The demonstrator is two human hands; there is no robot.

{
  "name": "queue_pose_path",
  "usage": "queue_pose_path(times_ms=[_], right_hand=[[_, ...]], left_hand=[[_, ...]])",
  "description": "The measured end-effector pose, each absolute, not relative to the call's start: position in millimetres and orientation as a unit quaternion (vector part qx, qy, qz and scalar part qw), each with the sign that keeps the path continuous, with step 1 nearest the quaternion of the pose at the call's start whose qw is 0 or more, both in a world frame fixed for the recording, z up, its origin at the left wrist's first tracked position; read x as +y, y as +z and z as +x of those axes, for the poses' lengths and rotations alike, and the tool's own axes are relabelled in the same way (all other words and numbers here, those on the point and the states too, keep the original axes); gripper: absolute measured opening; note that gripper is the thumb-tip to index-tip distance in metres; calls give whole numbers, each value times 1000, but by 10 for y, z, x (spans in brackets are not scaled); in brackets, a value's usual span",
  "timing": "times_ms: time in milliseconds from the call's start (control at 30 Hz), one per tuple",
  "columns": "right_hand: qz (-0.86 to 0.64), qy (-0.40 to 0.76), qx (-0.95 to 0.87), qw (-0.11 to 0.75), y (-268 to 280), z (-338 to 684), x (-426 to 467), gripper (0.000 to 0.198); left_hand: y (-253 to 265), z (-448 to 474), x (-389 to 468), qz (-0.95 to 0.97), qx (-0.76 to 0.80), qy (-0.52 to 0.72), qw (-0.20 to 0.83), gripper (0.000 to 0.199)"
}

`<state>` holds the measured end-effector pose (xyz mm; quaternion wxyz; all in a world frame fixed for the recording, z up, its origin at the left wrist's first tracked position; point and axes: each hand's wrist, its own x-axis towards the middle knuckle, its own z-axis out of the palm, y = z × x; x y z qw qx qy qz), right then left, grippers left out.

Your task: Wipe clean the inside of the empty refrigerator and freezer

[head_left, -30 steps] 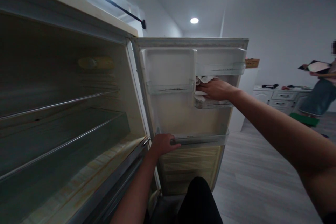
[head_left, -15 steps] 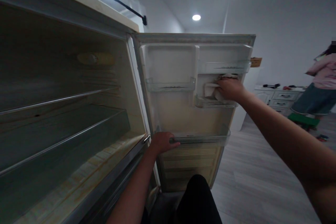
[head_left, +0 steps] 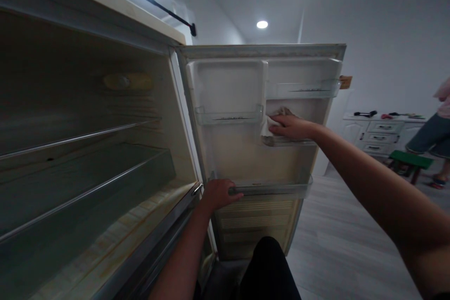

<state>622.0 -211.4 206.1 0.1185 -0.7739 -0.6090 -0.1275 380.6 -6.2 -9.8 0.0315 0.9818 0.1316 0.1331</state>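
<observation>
The refrigerator door stands swung open, its inner side with clear plastic shelves facing me. My right hand presses a whitish cloth against the left end of the small middle-right door shelf. Its fingers lie over the cloth, which bunches up above and below them. Lower down, my left hand is closed over the left end of the long bottom door shelf, thumb and fingers around its rim.
The refrigerator compartment with glass shelves is at my left. My knee is below the door. Farther right are a green stool, a white drawer cabinet with small items on top, and a person partly in view.
My right hand has slid the cloth leftward along the middle-right door shelf. My left hand keeps its place on the bottom shelf. The person at right has moved toward the frame edge.
</observation>
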Motion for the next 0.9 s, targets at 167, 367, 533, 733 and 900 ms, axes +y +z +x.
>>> queue_pose_path(times_ms=[167,367,533,733,900], right_hand=[[-866,-112,-483,60,2122,6286,-2324,35],[-882,-127,-448,66,2136,6410,-2299,19],[-796,-284,-474,248,2124,6129,-2307,27],[-714,-219,-619,244,1905,5444,-2441,38],[-779,-181,-582,150,1817,5278,-2402,56]], left_hand=[[-88,3808,-76,981,129,139,35,59],[-75,3787,-63,981,129,139,30,59],[-107,3764,-34,981,126,142,40,58],[-55,3713,-47,980,138,133,41,56],[-21,3687,-48,982,137,125,37,56]])
